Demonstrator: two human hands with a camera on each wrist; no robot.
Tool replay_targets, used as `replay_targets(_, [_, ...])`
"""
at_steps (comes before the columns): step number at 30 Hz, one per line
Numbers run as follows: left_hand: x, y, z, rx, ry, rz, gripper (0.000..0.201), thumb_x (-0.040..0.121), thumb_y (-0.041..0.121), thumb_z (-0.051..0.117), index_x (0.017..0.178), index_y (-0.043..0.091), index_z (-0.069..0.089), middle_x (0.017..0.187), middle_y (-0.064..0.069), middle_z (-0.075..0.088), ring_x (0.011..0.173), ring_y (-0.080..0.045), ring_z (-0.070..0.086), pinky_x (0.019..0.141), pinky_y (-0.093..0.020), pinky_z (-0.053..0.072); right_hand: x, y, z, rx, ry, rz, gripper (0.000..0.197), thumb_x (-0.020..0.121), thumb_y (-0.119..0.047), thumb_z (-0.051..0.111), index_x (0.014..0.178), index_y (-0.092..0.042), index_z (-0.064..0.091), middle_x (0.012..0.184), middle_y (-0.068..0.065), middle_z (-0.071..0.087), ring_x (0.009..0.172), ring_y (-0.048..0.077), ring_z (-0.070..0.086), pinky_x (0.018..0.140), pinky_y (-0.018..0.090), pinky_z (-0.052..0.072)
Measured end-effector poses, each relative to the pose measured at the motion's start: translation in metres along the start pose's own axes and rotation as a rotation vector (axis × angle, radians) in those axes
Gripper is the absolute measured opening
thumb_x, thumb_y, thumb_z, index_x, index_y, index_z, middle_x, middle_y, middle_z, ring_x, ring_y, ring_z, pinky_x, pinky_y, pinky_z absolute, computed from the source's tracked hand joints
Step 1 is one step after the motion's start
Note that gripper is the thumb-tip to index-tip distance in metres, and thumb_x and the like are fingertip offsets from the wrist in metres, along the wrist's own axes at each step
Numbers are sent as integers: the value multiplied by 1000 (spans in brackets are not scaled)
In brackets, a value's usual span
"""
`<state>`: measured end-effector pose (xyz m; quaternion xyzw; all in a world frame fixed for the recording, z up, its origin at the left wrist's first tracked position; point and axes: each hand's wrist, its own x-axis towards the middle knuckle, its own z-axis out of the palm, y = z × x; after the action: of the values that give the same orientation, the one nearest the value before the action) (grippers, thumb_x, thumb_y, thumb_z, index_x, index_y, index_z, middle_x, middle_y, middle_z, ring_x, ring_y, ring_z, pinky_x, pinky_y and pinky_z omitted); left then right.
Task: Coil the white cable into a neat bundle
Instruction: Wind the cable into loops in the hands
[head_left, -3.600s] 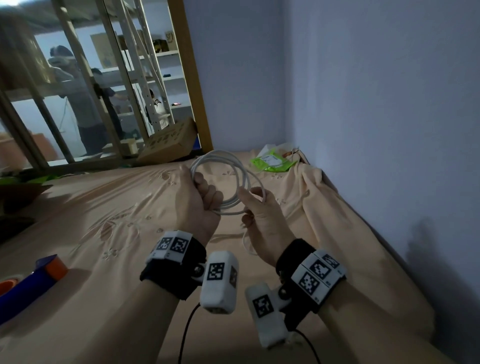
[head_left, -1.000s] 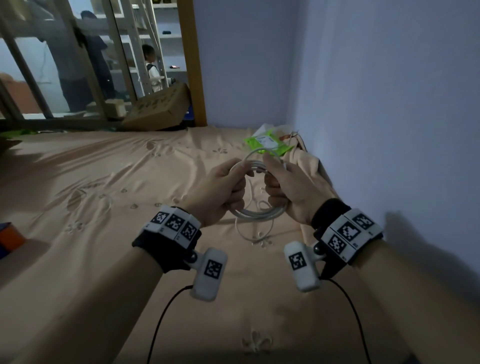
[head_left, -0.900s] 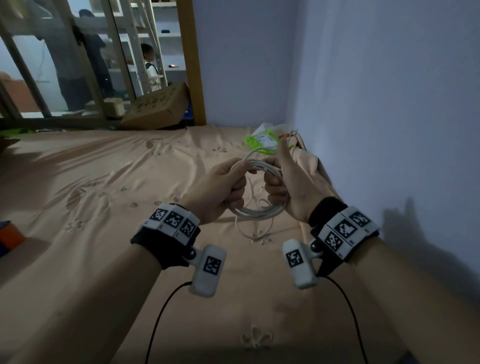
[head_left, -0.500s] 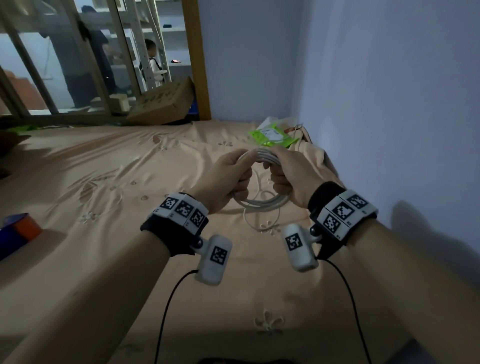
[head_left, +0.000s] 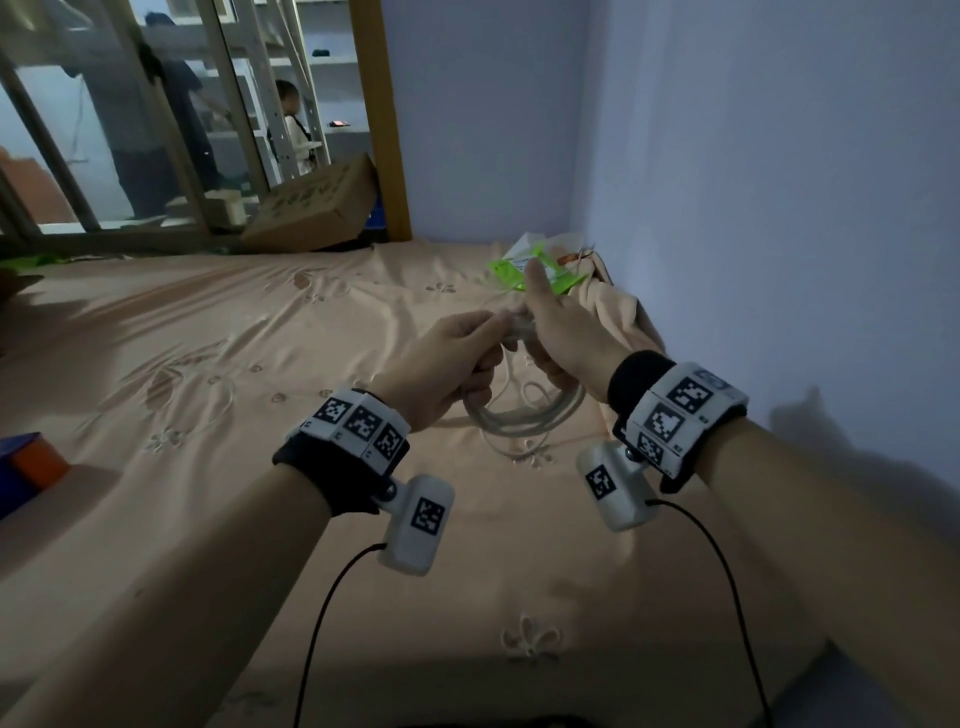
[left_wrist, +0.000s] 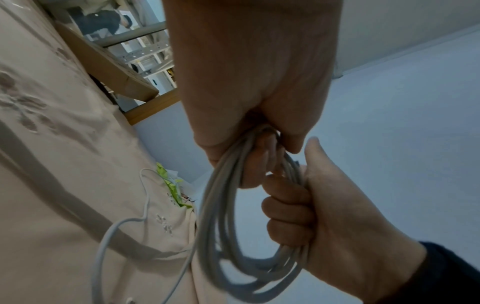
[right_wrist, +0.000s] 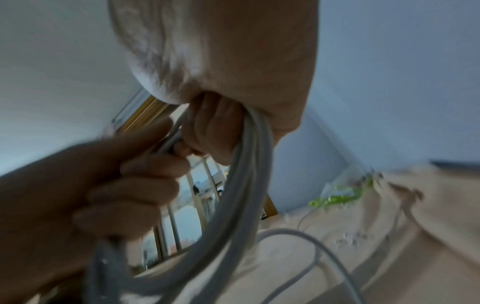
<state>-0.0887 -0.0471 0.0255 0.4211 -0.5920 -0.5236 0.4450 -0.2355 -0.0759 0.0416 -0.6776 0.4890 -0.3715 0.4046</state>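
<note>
The white cable (head_left: 524, 415) is wound into a coil of several loops that hangs below both hands, above the peach bedsheet (head_left: 260, 364). My left hand (head_left: 462, 353) grips the top of the coil with curled fingers. My right hand (head_left: 550, 348) faces it, fingers curled round the same bundle and thumb sticking up. In the left wrist view the coil (left_wrist: 221, 226) runs from my left hand (left_wrist: 246, 92) down through my right hand (left_wrist: 311, 205). A loose strand (left_wrist: 116, 226) trails onto the sheet. The right wrist view is blurred and shows the coil (right_wrist: 241, 195) under my right hand (right_wrist: 221, 133).
A green packet (head_left: 558, 275) and a crumpled cloth (head_left: 618, 306) lie by the wall at the right. A cardboard box (head_left: 311, 208) leans by a wooden post (head_left: 384, 130) at the bed's far end. An orange and blue tape roll (head_left: 31, 462) sits at the left edge.
The coil, earlier held up as a wide ring, now hangs below my hands, which grip its top close together. My right thumb has lifted since half a second ago.
</note>
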Motion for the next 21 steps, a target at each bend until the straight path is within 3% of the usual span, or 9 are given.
replay_targets(2, [1,4,5,70,-21,-21,36,102,38,43,82,11,54,61,-1,27,45,-11,20,41,-22,20,2,-1,3,-142,-38,-37,74,92,-72,9,74,-19,57,60,-5,50,57,11,47,62,30,35])
replay_targets(5, [4,8,7,110,-17,-40,33,103,40,42,82,17,56,57,1,27,44,-9,19,41,-23,15,2,-7,5,-175,-93,-55,75,92,-72,4,85,-23,61,58,-10,47,56,5,42,53,20,29])
replay_targets(8, [6,9,5,58,6,-6,27,104,34,43,87,22,62,56,2,27,44,-9,19,40,-23,14,5,-12,6,-54,-99,-17,77,90,-75,6,69,-18,53,42,-11,38,40,8,31,36,21,23])
replay_targets(10, [6,9,3,-5,46,21,30,104,30,44,82,22,63,55,3,28,43,-8,20,38,-21,16,7,-13,7,57,-90,4,71,91,-75,14,60,-19,44,42,-7,34,37,10,26,38,21,20])
replay_targets(14, [7,8,-9,-301,159,51,31,104,26,42,77,16,49,52,6,25,39,-6,18,36,-19,14,6,-10,3,358,-96,7,53,97,-63,35,80,-15,52,48,-5,29,38,10,21,38,20,21])
replay_targets(18, [6,2,-7,-444,205,51,30,105,25,40,75,18,41,52,5,24,39,-7,17,39,-22,11,6,-4,7,433,26,12,42,100,-42,45,68,-14,48,42,-8,30,35,9,21,39,19,19])
replay_targets(21, [3,8,-6,-304,135,-43,30,100,21,39,71,15,43,55,-1,29,41,-12,21,44,-27,14,6,-1,6,314,67,-37,40,98,-33,48,62,-15,48,43,-4,32,36,13,23,41,22,19])
